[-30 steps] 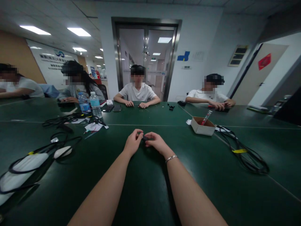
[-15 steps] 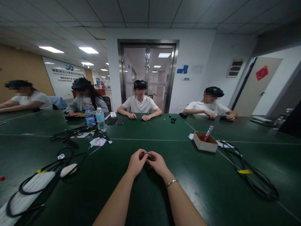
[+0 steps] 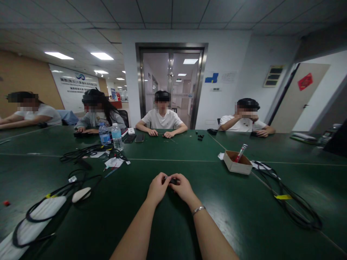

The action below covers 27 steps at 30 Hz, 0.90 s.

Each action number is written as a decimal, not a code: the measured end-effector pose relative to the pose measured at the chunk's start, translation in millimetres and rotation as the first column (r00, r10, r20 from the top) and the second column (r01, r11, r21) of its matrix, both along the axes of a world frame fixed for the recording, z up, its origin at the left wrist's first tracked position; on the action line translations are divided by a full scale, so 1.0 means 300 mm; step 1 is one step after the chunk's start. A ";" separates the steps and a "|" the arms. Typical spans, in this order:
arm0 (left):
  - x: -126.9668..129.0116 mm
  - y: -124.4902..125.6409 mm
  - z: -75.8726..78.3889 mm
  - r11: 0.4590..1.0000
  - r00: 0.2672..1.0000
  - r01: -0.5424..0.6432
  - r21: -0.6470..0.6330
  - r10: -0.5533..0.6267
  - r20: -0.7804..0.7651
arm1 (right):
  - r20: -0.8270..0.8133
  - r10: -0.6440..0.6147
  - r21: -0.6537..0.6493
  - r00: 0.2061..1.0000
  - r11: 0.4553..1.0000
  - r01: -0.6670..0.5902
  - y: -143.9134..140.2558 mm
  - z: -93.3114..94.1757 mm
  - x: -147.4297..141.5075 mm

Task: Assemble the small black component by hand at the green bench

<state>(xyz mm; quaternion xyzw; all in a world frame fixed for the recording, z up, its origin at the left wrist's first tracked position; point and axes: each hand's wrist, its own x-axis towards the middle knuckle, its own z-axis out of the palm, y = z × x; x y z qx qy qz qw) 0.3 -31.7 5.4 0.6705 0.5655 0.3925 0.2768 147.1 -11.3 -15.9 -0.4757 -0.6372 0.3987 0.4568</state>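
Close together over the middle of the green table (image 3: pixel 173 213), my two hands meet around a small black object (image 3: pixel 172 181). My left hand (image 3: pixel 158 187) is closed, its thumb and fingers pinching the object's left end. From the other side my right hand (image 3: pixel 183 187), with a silver bracelet on its wrist, pinches the same piece. Most of the object is covered by my fingers, so its kind cannot be made out. A little shiny spot shows near my left fingertips.
At the right stands an open carton (image 3: pixel 237 167) with a red tube (image 3: pixel 240 153) in it, near a coiled black cable (image 3: pixel 295 206). Leftward lie a computer mouse (image 3: pixel 81 195), a white power strip (image 3: pixel 35 224) and water bottles (image 3: pixel 117 137). Several people sit across the table.
The black object shows more between my hands, which have barely moved. At the far right, a person has raised a hand to the face. The view has shifted slightly.
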 end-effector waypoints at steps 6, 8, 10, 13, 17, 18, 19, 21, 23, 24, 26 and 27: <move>0.004 -0.002 0.001 0.996 0.976 -0.063 0.070 0.076 -0.206 | 0.023 -0.008 0.002 1.000 1.000 0.008 -0.001 0.004 0.000; 0.004 -0.003 0.002 0.995 0.969 -0.064 0.082 0.082 -0.235 | 0.022 0.004 0.006 1.000 1.000 -0.004 0.000 0.002 0.000; 0.003 -0.006 0.005 0.995 0.968 -0.063 0.078 0.080 -0.240 | 0.015 0.016 0.007 1.000 1.000 -0.016 0.002 -0.001 0.000; 0.000 -0.009 0.010 0.996 0.980 -0.068 0.055 0.077 -0.184 | 0.004 0.018 -0.004 1.000 1.000 -0.018 0.005 -0.004 0.002; -0.002 -0.001 0.010 0.999 0.999 -0.028 0.018 0.027 0.035 | 0.000 0.014 -0.021 1.000 1.000 -0.014 0.006 -0.003 0.004; -0.003 0.002 0.009 1.000 0.997 -0.008 0.015 0.007 0.077 | 0.001 0.015 -0.025 1.000 1.000 -0.015 0.006 -0.003 0.004; -0.004 0.005 0.007 1.000 0.995 0.013 0.015 -0.014 0.102 | 0.001 0.017 -0.028 1.000 0.999 -0.017 0.006 -0.003 0.005; -0.005 0.010 0.004 0.999 0.993 0.042 0.019 -0.044 0.111 | -0.002 0.027 -0.031 1.000 0.999 -0.028 0.007 -0.003 0.005; -0.006 0.012 0.002 0.998 0.995 0.045 0.035 -0.047 0.084 | -0.008 0.031 -0.025 0.999 0.999 -0.031 0.007 -0.004 0.004; -0.006 0.012 0.000 0.998 0.997 0.040 0.045 -0.043 0.066 | -0.011 0.027 -0.019 1.000 0.999 -0.027 0.007 -0.005 0.004; -0.007 0.012 -0.002 0.998 0.999 0.031 0.063 -0.033 0.035 | -0.020 0.018 -0.007 1.000 1.000 -0.018 0.007 -0.005 0.004; -0.008 0.011 -0.002 0.997 0.999 0.029 0.069 -0.031 0.024 | -0.026 0.018 -0.004 0.999 1.000 -0.019 0.007 -0.005 0.004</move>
